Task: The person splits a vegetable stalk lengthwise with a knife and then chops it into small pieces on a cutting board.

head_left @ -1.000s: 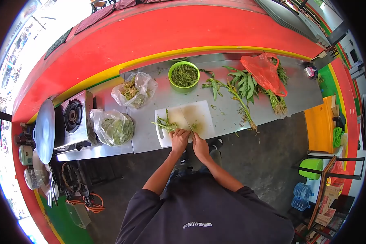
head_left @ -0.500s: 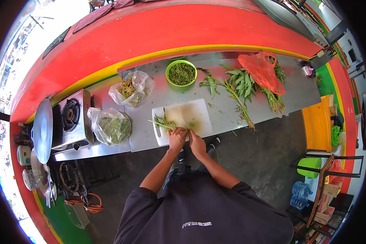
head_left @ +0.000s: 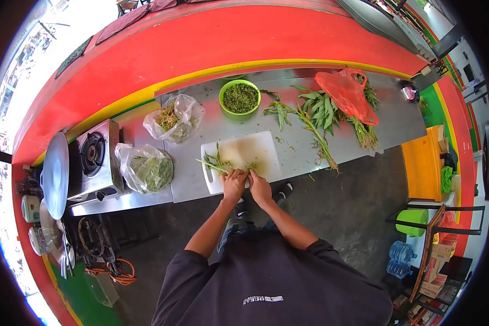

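Note:
My left hand [head_left: 234,183] is closed over green leafy stems [head_left: 214,165] near the front edge of a white cutting board [head_left: 265,142]. The stems stick out to its left. Right beside it, my right hand [head_left: 260,186] grips a knife [head_left: 246,163], whose thin blade points away from me; its handle is hidden in the fingers. Chopped green bits [head_left: 257,164] lie on the board, just beyond the right hand. Behind the board stands a green bowl [head_left: 239,116] filled with finely chopped greens [head_left: 240,98].
Two clear plastic bags, one with trimmings [head_left: 171,117], one with leaves [head_left: 151,173], lie left on the steel counter [head_left: 193,191]. Farther left is a gas stove [head_left: 104,157]. Long leafy stalks [head_left: 316,133] and a red plastic bag [head_left: 346,95] lie on the right.
Both hands stay close together at the board with the knife and stems, with hardly any movement. The whole view has shifted slightly.

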{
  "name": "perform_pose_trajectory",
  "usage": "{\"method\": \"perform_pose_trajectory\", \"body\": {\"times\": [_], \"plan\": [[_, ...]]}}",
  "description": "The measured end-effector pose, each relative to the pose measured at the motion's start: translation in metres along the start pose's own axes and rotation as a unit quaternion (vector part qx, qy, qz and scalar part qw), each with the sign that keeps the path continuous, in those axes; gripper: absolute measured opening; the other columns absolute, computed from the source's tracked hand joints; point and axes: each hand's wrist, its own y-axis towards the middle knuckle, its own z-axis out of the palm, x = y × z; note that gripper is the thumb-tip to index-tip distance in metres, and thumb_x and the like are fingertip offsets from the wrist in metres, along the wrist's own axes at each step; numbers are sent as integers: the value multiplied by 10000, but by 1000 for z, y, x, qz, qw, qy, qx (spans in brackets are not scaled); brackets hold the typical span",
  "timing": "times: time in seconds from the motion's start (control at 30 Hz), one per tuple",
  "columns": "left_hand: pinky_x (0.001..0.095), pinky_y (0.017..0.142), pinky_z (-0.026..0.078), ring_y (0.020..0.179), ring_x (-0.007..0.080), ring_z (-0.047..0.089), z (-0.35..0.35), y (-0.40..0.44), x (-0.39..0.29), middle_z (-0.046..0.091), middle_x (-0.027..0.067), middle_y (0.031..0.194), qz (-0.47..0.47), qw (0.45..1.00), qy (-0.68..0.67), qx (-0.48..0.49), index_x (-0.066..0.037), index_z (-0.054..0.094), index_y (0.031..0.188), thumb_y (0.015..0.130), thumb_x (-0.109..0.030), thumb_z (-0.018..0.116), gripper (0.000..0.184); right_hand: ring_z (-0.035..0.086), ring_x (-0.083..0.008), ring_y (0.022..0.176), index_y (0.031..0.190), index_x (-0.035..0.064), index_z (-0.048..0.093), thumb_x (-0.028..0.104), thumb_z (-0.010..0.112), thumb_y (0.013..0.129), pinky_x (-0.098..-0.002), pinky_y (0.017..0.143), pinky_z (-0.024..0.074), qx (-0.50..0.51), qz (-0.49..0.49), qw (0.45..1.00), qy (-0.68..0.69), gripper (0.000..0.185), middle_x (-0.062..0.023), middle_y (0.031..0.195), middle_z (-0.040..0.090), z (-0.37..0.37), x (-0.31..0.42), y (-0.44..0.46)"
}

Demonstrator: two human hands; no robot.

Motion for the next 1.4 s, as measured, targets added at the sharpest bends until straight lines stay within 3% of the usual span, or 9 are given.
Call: {"method": "perform_pose_trajectory", "body": {"times": [0.2, 0.4, 0.6, 0.8, 1.0, 1.2, 1.4], "plan": [[473, 892, 363, 987, 191, 621, 9, 0, 7, 694, -38, 946, -21, 999, -29, -31, -176, 773, 989, 864, -167, 728, 133, 690, -479, 799, 1362, 131, 567, 309, 493, 1051, -583, 698, 551, 38, 22, 999, 0, 366, -258, 873, 713, -8, 3, -12], [461, 900, 370, 983, 191, 623, -4, -2, -1, 695, -35, 950, -7, 1000, -5, -15, -170, 771, 1001, 883, -181, 705, 135, 682, -489, 786, 1337, 125, 573, 275, 527, 1036, -592, 682, 546, -12, -3, 1000, 15, 339, -267, 859, 705, 2, 2, -6], [481, 895, 367, 979, 192, 630, 4, 0, 4, 688, -39, 941, -28, 999, -31, -31, -175, 770, 985, 849, -166, 740, 140, 696, -469, 800, 1339, 117, 574, 303, 498, 1048, -571, 699, 556, 36, 21, 999, -5, 354, -248, 866, 712, -6, 2, -14], [454, 891, 365, 984, 189, 620, -2, -3, 6, 701, -41, 962, 9, 1000, -5, -19, -184, 771, 992, 881, -183, 708, 128, 681, -489, 789, 1323, 128, 578, 286, 525, 1038, -597, 679, 545, -9, 5, 1000, 19, 330, -268, 871, 704, 2, 5, 0], [464, 901, 367, 999, 190, 613, 3, -1, 6, 675, -47, 964, -20, 999, -20, -25, -182, 767, 1010, 873, -173, 708, 148, 699, -454, 792, 1348, 132, 569, 317, 490, 1055, -563, 684, 559, 42, 22, 999, -22, 356, -239, 839, 708, -5, 4, -13], [487, 902, 375, 986, 200, 630, -1, -2, 4, 700, -39, 967, -6, 1000, -6, -13, -181, 777, 1035, 861, -176, 724, 182, 678, -488, 771, 1347, 132, 567, 271, 531, 1034, -584, 663, 544, -12, -4, 1000, -5, 344, -258, 844, 705, 4, 6, -1], [462, 901, 374, 991, 196, 619, 0, -2, 2, 675, -39, 968, -18, 999, -14, -34, -173, 758, 1030, 876, -158, 699, 166, 692, -466, 769, 1350, 131, 556, 318, 483, 1056, -564, 669, 554, 33, 24, 999, -20, 356, -230, 836, 713, -1, 3, -16]]}}
